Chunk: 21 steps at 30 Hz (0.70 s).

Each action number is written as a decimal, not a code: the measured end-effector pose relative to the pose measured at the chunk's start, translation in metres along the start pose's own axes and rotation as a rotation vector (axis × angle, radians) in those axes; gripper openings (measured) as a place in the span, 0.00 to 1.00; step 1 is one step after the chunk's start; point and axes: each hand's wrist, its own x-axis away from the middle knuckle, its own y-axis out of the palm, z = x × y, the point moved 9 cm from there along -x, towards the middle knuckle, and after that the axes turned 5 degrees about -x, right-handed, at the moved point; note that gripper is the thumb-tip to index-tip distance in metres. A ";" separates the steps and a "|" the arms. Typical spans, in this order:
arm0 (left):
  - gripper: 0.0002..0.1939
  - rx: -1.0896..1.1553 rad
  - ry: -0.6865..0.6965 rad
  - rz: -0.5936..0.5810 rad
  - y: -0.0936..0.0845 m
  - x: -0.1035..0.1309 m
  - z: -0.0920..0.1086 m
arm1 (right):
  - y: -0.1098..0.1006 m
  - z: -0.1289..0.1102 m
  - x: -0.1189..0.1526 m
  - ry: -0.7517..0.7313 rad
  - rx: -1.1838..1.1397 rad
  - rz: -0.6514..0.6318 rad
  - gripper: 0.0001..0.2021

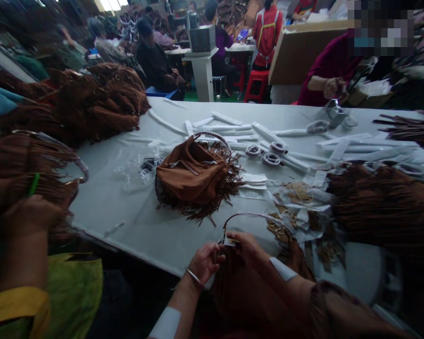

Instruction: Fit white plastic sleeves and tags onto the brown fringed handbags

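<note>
My left hand and my right hand meet at the near table edge over a brown fringed bag in my lap. Both pinch at the base of its wrapped hoop handle, where a small pale tag shows between the fingers. A bracelet circles my left wrist. A second brown fringed bag lies alone in the middle of the white table, just beyond my hands.
Heaps of brown fringed bags lie at the far left and right. White paper strips, tape rolls and paper tags litter the table. A co-worker's hand is at the left; another person sits across.
</note>
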 end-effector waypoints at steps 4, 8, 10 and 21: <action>0.16 -0.019 -0.027 -0.153 0.021 0.007 -0.004 | 0.017 0.004 0.004 -0.024 -0.007 -0.071 0.26; 0.21 -0.224 0.080 -0.049 0.023 -0.001 0.002 | 0.038 0.008 0.012 -0.022 0.028 -0.260 0.32; 0.21 -0.316 0.121 0.046 0.016 -0.009 0.005 | 0.035 0.008 0.012 -0.031 0.147 -0.298 0.35; 0.24 -0.487 0.212 0.127 -0.031 0.033 0.054 | -0.082 -0.114 -0.002 -0.606 1.360 0.350 0.30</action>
